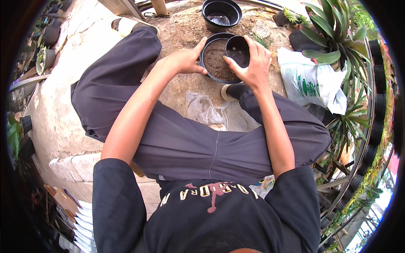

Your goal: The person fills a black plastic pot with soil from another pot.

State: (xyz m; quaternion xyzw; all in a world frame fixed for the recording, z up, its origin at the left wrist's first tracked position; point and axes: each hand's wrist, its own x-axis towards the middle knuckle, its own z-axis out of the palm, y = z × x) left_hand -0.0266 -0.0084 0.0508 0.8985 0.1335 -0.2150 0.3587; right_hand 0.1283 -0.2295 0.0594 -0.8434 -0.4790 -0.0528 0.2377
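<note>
Steadiness matters most here: the small black round plastic pot [237, 51] is probably best kept level, with light pressure so its thin wall does not buckle, while the other palm braces the wider black round plastic pot [203, 50] and its brown loose soil [214, 60] stays undisturbed. Right hand [255, 63] grips the small pot, thumb on its near left side and fingers over its far right edge, so it sits between them, to the left of the palm and over the right part of the wider pot. From above, whether its base touches soil is hard to tell. Left hand [187, 60] holds nothing, thumb and forefinger spread at the wider pot's left rim.
</note>
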